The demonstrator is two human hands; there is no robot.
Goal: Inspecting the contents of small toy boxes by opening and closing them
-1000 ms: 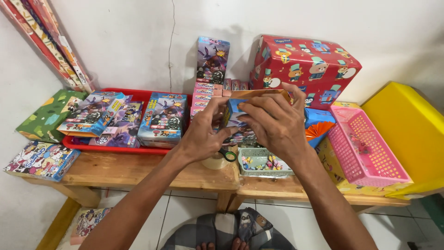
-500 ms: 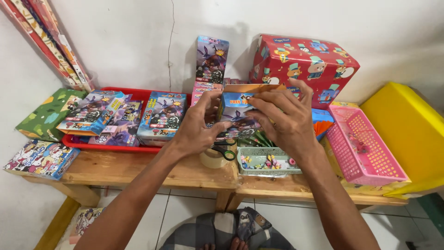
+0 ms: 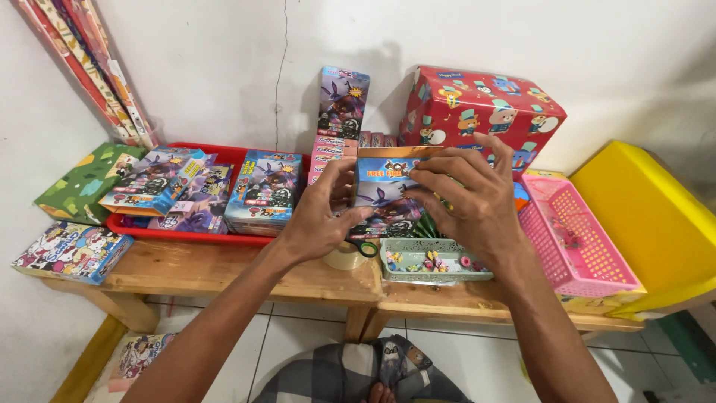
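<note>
Blue-and-purple printed cardboard box (image 3: 388, 195) with an orange top flap is held upright between both hands, above the seam where the two wooden benches (image 3: 224, 272) meet, near their front edge. Left hand (image 3: 322, 213) is clamped on the box's left side, thumb at the front, fingers curled behind. Right hand (image 3: 477, 201) is laid over the box's right side, fingers spread, fingertips pressed on the front face.

Directly below the box: roll of clear tape (image 3: 344, 257) with green-handled scissors (image 3: 365, 246) on top, at the left bench's front right corner. Just beside it, a pale green lattice tray (image 3: 432, 263) of small coloured trinkets at the right bench's front edge.

Red plastic tray (image 3: 179, 233) stacked with matching printed boxes sits on the left bench. Red gift-wrapped box with bear pattern (image 3: 481, 112) stands at the back against the wall. Pink plastic mesh basket (image 3: 574, 231) lies at the right, next to a yellow plastic bin (image 3: 649, 216).
</note>
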